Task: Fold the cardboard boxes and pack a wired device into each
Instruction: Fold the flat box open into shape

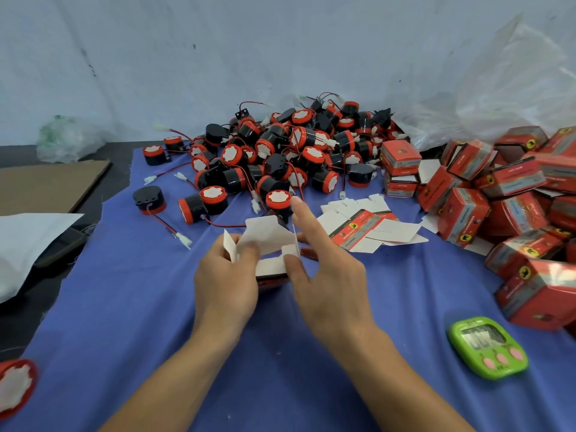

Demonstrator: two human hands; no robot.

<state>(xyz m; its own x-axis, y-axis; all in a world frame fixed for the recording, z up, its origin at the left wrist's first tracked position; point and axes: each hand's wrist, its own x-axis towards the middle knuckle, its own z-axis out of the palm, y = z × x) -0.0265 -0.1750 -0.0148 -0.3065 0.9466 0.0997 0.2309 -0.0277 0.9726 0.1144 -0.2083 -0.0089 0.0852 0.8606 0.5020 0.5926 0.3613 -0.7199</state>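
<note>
A half-folded cardboard box [268, 241], white inside and red outside, stands between my hands above the blue cloth. My left hand [226, 275] grips its left side, thumb on a raised side flap. My right hand [324, 269] has its thumb pressing a small white flap down, while its index finger stretches straight past the box's right edge. Behind the box lies a big pile of black-and-red wired devices [280, 154] with thin red wires and white plugs. A stack of flat box blanks [371, 226] sits just right of my hands.
Several folded red boxes [511, 194] are heaped at the right, under clear plastic sheeting. A green timer [487, 347] lies at the front right. One device [15, 388] sits at the lower left edge. Brown cardboard [46, 185] and a white bag [25, 244] are at the left.
</note>
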